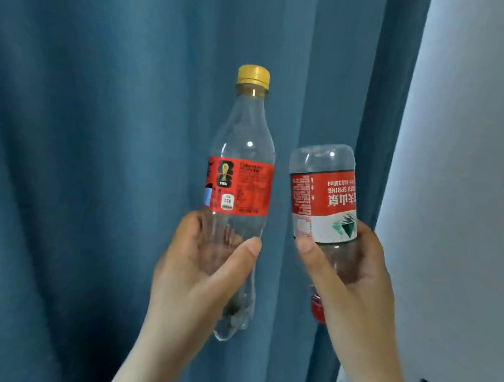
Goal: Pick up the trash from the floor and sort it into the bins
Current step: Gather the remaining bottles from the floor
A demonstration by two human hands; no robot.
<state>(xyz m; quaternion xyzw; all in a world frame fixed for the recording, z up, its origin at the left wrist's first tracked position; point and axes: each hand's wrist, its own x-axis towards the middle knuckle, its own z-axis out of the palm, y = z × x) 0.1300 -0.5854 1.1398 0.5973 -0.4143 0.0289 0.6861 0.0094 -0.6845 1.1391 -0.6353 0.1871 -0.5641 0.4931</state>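
Now, left grip (199, 272) curled round the lower half of an upright clear bottle (243, 137), yellow cap (253, 74) and red label (239, 187) above it, right grip (354, 279) clasping an inverted water bottle (322, 194), red cap (317, 308) below it, blue curtain (102, 124) behind

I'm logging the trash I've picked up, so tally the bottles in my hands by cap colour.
Yellow-capped bottle, upright in the left hand: 1
Red-capped bottle, upside down in the right hand: 1
Total: 2
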